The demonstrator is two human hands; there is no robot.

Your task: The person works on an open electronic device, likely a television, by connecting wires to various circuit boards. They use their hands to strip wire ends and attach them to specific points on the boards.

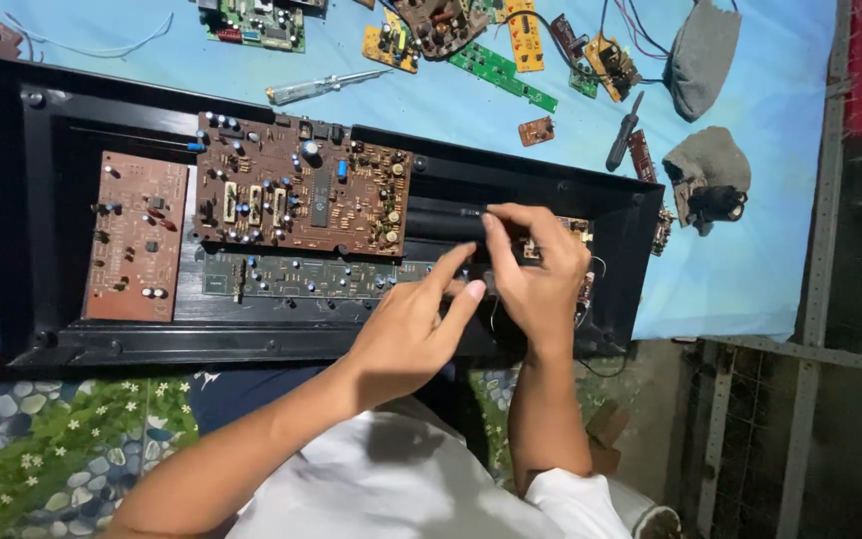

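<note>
Both hands, left hand and right hand, pinch a small circuit board inside the glossy black casing

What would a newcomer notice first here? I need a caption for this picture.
Both hands, left hand and right hand, meet over the right part of a long black casing lying open on a blue cloth. Inside it, left of the hands, sit brown circuit boards. Loose boards and screwdrivers lie beyond.
</note>
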